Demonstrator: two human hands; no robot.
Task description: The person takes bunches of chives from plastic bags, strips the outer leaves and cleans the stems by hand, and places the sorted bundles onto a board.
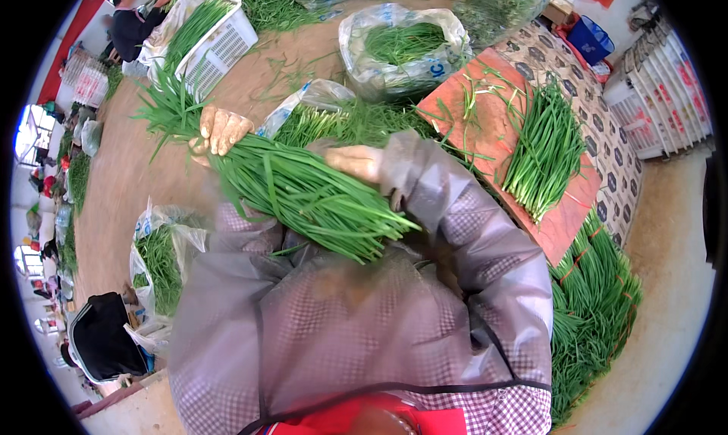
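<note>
A large bunch of green garlic chives (301, 190) is held slantwise in front of my chest, its cut stem ends at the lower right. My left hand (222, 130), in a pale, soiled glove, is closed around the leafy end, with leaf tips spreading past it. Against the far side of the bunch lies my gloved right hand (355, 162); its fingertips are hidden by the leaves. To my right, a smaller chive bunch (546, 150) lies on a reddish board (483, 133) with loose cut leaves.
Beyond my hands lies a heap of loose chives (364, 122) on plastic. Behind it stands a plastic bag of chives (404, 42). A white crate (219, 45) is at far left, near another person (133, 22). Banded chive bundles (591, 315) are stacked at my right.
</note>
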